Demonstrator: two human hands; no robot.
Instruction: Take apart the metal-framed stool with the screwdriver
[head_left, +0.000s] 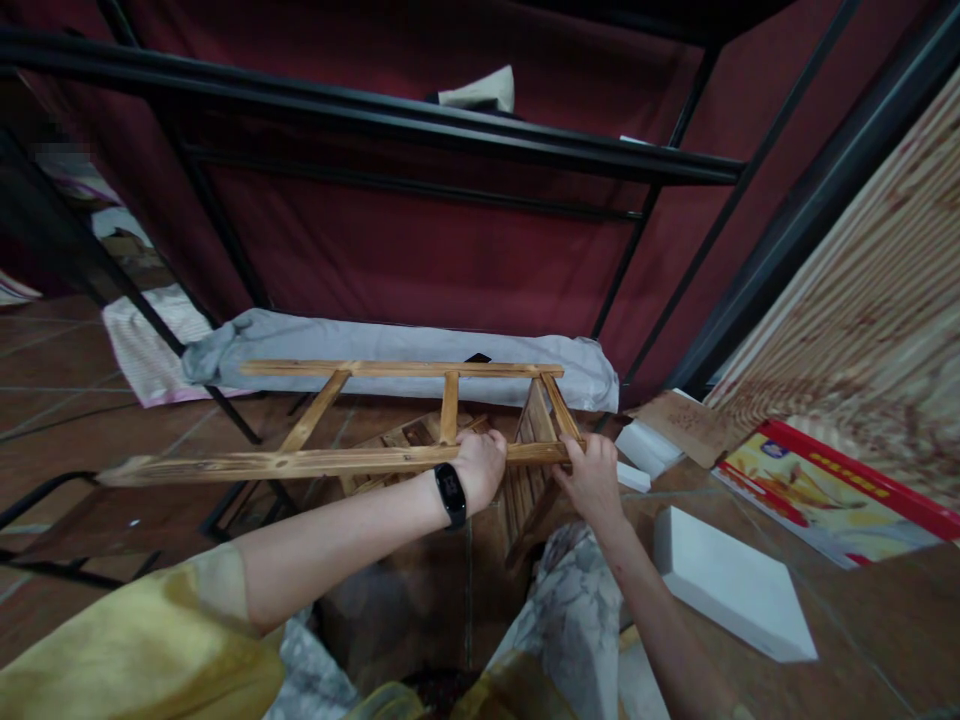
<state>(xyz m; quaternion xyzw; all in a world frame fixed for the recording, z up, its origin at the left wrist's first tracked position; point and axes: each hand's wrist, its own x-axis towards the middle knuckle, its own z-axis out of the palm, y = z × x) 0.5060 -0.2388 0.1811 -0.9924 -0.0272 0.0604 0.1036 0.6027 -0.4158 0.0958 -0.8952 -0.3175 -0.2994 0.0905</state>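
Note:
A wooden ladder-shaped frame (pixel 360 461), two long rails joined by short crosspieces, lies across in front of me above the floor. My left hand (pixel 481 468), with a dark band on the wrist, is closed around the near rail, right of its middle. At the right end my right hand (pixel 594 478) grips the corner where the last crosspiece meets the near rail. Its fingertips are partly hidden. Below and behind the frame are slatted wooden panels (pixel 521 497), partly covered by the rail and my hands.
A black metal rack (pixel 420 125) stands ahead, with a grey cloth-covered bundle (pixel 540 350) along its base. On the right floor lie a white box (pixel 731 580), a colourful printed box (pixel 832 490) and cardboard (pixel 690 425). A dark folding chair (pixel 90 520) is at left.

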